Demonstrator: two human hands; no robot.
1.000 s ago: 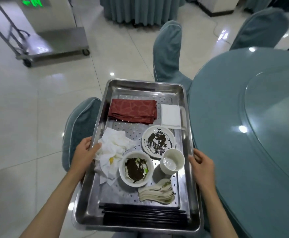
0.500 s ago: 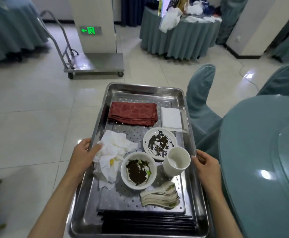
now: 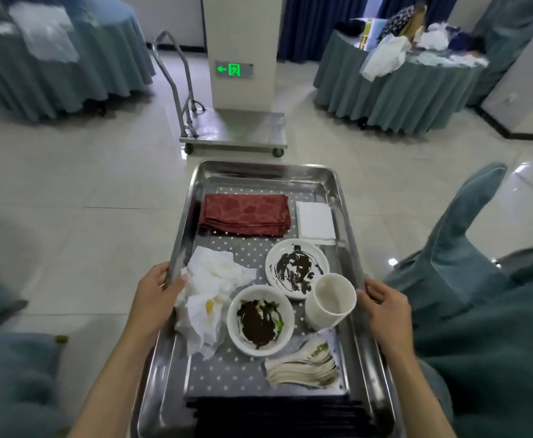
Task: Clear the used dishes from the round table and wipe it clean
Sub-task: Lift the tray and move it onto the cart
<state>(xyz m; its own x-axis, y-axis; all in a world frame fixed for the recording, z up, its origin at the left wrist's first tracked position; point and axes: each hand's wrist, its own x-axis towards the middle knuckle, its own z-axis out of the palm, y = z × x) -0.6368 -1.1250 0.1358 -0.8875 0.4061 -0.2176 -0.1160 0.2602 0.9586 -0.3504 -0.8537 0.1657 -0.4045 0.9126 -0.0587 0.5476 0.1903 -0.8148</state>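
So the clearing half looks done from my end. The used stuff is all sitting in the steel tray (image 3: 344,197): the dirty bowl (image 3: 258,320), the sauce-smeared saucer (image 3: 295,268), the cup (image 3: 331,300), the stacked spoons (image 3: 303,363) and the black chopsticks (image 3: 274,415) along the near end. I reckon the step right now is carrying it over to the trolley (image 3: 236,128) straight ahead; wiping the desk comes after.

Tips for doing it well: hold the tray dead level and walk smooth. The cup is the tall one, jammed between the saucer and the right wall, and it'd be first to topple. The chopsticks lie loose and could slide if the near end dips. There's also a covered chair (image 3: 454,248) just off to the right, so swing wide.

Pose-wise, the left hand (image 3: 154,298) is clamped on the left rim with the thumb hooked over it, touching the crumpled tissues (image 3: 211,289). The right hand (image 3: 385,306) is grasping the right rim with the thumb on top. Both sit about mid-length on the tray, forearms reaching forward, so the load looks balanced.
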